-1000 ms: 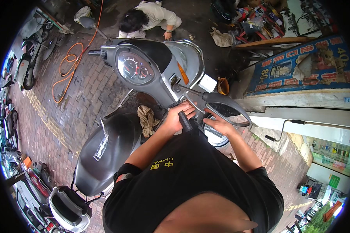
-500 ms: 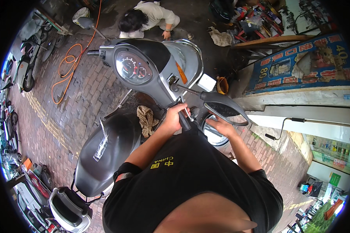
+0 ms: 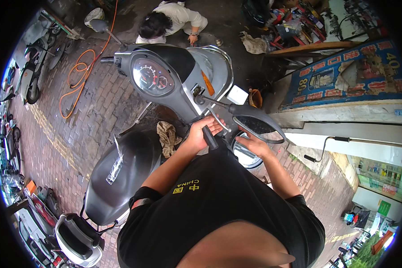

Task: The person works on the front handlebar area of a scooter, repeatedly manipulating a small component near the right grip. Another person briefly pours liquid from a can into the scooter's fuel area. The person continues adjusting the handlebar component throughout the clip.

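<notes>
A grey and black scooter (image 3: 165, 105) stands before me, with its round-cornered dashboard (image 3: 152, 77) facing up. My left hand (image 3: 202, 131) is at the black handlebar grip (image 3: 211, 137). Its fingers stretch past the grip to the silver brake lever (image 3: 219, 119), which stands away from the grip. My right hand (image 3: 253, 146) is beneath the black side mirror (image 3: 261, 125), with the thumb showing. The mirror hides most of its fingers, so its hold is unclear. Just below that hand lies a round, pale-rimmed object (image 3: 245, 157), partly covered by my shirt.
A person (image 3: 176, 22) in light clothes crouches beyond the scooter. An orange hose (image 3: 78, 87) loops over the brick paving at left. A brown cloth (image 3: 167, 139) lies beside the black seat (image 3: 123, 178). Tools and parts (image 3: 299, 27) crowd the far right, above a blue sign (image 3: 348, 73).
The fingers of my left hand have loosened and straightened. The brake lever has swung out from the grip. My right hand stays in about the same place.
</notes>
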The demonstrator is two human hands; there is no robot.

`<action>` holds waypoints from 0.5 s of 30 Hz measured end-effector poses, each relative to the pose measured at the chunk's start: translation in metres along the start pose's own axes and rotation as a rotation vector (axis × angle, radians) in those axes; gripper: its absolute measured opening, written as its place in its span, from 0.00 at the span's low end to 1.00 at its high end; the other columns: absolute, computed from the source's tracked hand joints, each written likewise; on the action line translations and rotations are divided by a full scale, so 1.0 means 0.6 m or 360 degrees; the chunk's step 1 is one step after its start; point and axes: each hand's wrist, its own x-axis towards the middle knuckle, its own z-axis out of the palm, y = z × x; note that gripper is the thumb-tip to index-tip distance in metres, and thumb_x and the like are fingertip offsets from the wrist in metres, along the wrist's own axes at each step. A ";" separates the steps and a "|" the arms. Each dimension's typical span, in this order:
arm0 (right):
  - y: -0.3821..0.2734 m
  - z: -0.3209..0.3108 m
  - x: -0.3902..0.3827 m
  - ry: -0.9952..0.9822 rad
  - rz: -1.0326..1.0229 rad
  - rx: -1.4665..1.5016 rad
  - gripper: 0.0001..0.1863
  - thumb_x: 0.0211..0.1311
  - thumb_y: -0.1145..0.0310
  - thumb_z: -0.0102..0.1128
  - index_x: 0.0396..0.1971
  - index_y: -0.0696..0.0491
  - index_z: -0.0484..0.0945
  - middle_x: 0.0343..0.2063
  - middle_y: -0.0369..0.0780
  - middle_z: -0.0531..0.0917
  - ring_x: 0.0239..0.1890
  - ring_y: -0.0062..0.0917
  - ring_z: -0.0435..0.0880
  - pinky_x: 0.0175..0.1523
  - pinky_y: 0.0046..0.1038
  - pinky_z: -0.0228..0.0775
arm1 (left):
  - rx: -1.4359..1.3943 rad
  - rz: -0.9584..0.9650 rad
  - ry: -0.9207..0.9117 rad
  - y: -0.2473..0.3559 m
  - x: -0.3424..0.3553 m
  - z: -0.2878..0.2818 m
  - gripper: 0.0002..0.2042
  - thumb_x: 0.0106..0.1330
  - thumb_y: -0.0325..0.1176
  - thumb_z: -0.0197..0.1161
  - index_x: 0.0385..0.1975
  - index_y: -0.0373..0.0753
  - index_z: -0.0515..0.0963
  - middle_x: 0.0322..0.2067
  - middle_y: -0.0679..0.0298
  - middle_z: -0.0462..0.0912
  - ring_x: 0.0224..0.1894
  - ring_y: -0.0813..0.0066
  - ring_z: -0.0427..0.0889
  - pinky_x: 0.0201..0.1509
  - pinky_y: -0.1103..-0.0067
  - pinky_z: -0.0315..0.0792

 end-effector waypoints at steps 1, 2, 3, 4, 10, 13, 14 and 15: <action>0.004 -0.001 -0.001 -0.0035 -0.0012 0.0042 0.34 0.69 0.66 0.64 0.71 0.57 0.62 0.59 0.39 0.75 0.57 0.17 0.73 0.63 0.21 0.65 | 0.0006 0.0010 -0.0001 -0.003 0.005 -0.010 0.17 0.65 0.36 0.61 0.49 0.34 0.77 0.45 0.52 0.84 0.51 0.57 0.82 0.62 0.65 0.71; 0.007 -0.002 -0.002 -0.0070 -0.0022 0.0084 0.34 0.69 0.65 0.64 0.71 0.57 0.62 0.59 0.40 0.75 0.57 0.18 0.73 0.63 0.21 0.65 | 0.0011 0.0021 -0.0002 -0.006 0.008 -0.020 0.16 0.64 0.36 0.61 0.48 0.34 0.77 0.43 0.52 0.84 0.49 0.57 0.83 0.60 0.65 0.73; 0.016 -0.005 -0.002 -0.0096 -0.0085 0.0190 0.34 0.70 0.65 0.64 0.71 0.56 0.62 0.59 0.40 0.75 0.57 0.18 0.73 0.63 0.21 0.65 | 0.0026 0.0035 0.0044 -0.006 0.009 -0.018 0.15 0.64 0.36 0.62 0.46 0.34 0.78 0.41 0.53 0.84 0.47 0.57 0.83 0.58 0.65 0.74; 0.023 -0.008 -0.001 -0.0103 -0.0101 0.0194 0.34 0.70 0.65 0.64 0.72 0.56 0.62 0.59 0.40 0.75 0.57 0.18 0.73 0.63 0.22 0.64 | 0.0040 0.0050 0.0091 -0.008 0.009 -0.016 0.14 0.64 0.35 0.62 0.44 0.34 0.78 0.39 0.53 0.84 0.44 0.57 0.83 0.55 0.65 0.75; 0.003 -0.004 0.000 -0.0087 0.0009 0.0000 0.36 0.70 0.62 0.64 0.72 0.56 0.60 0.63 0.43 0.72 0.62 0.22 0.71 0.67 0.24 0.61 | 0.0145 0.0098 0.0344 -0.012 0.007 -0.016 0.10 0.61 0.33 0.65 0.38 0.35 0.79 0.33 0.55 0.83 0.37 0.59 0.83 0.47 0.68 0.77; -0.006 -0.001 -0.002 -0.0092 0.0001 -0.0059 0.37 0.69 0.61 0.64 0.72 0.56 0.60 0.65 0.44 0.70 0.64 0.24 0.69 0.68 0.25 0.60 | 0.0171 0.0087 0.0330 -0.014 0.008 -0.021 0.12 0.61 0.33 0.64 0.42 0.35 0.79 0.38 0.56 0.84 0.41 0.61 0.83 0.50 0.69 0.76; -0.009 0.000 -0.002 -0.0096 -0.0001 -0.0075 0.37 0.69 0.61 0.64 0.72 0.56 0.60 0.65 0.45 0.70 0.64 0.24 0.69 0.68 0.25 0.59 | 0.0177 0.0080 0.0321 -0.015 0.010 -0.023 0.14 0.62 0.34 0.64 0.45 0.35 0.79 0.40 0.56 0.84 0.43 0.62 0.83 0.52 0.70 0.75; -0.010 -0.001 -0.001 -0.0100 0.0008 -0.0075 0.37 0.69 0.60 0.64 0.72 0.56 0.60 0.66 0.45 0.70 0.64 0.25 0.69 0.69 0.26 0.59 | 0.0145 0.0089 0.0234 -0.011 0.007 -0.015 0.15 0.63 0.34 0.64 0.46 0.35 0.79 0.42 0.56 0.84 0.45 0.63 0.83 0.53 0.71 0.74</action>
